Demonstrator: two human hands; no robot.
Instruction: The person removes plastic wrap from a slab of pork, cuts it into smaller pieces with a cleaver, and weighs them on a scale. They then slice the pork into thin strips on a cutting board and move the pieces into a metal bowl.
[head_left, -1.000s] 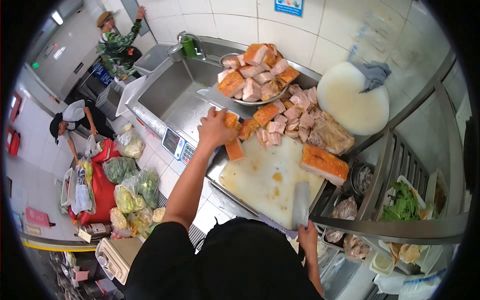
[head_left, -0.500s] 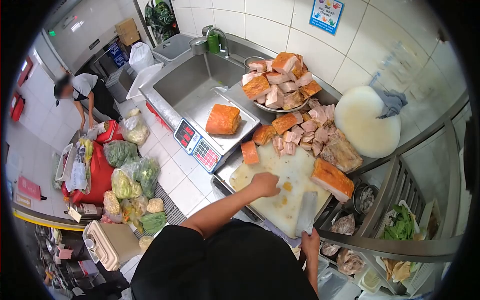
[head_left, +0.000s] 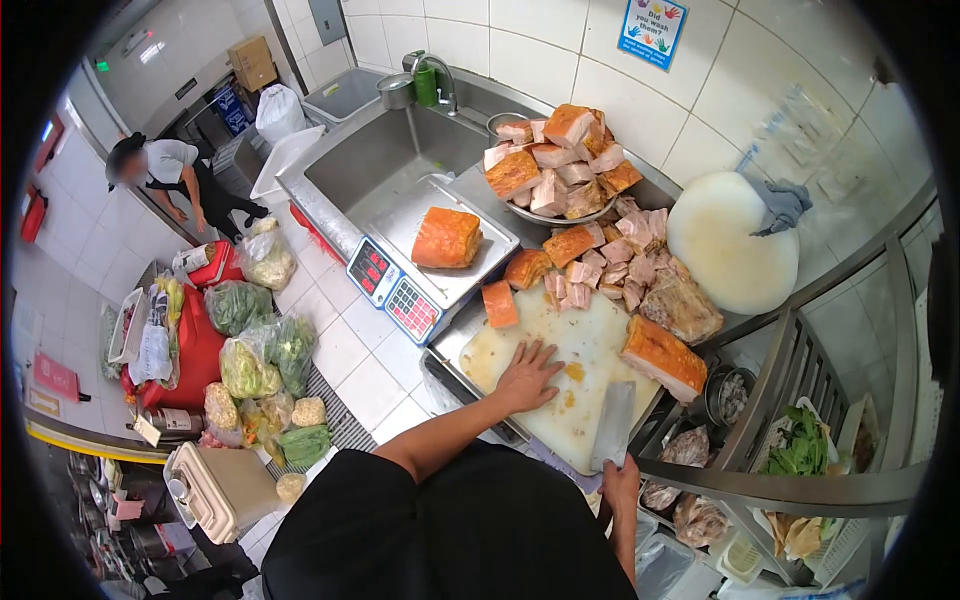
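My left hand (head_left: 530, 378) lies on the white cutting board (head_left: 500, 355) with its fingers spread. Down at the board's near right, my right hand (head_left: 621, 485) grips the handle of a cleaver (head_left: 613, 420), whose broad blade rests over the board. A slab of roast pork with orange skin (head_left: 660, 355) lies along the board's right edge. Beyond it are a browner, bony pork piece (head_left: 683, 303) and a heap of cut pork chunks (head_left: 622, 255). One square pork piece (head_left: 500, 304) sits near the left hand.
Left of the board, a digital scale (head_left: 395, 290) carries a large pork chunk (head_left: 446, 238) beside the sink (head_left: 345, 165). A bowl of pork (head_left: 560, 165) stands behind. At right are a round board (head_left: 735, 245) and a metal rack (head_left: 780, 390). Another person (head_left: 180, 175) stands near bagged vegetables.
My left hand has gone from curled to spread flat, slightly left on the board. The cleaver hand has barely moved. The other person has straightened up somewhat.
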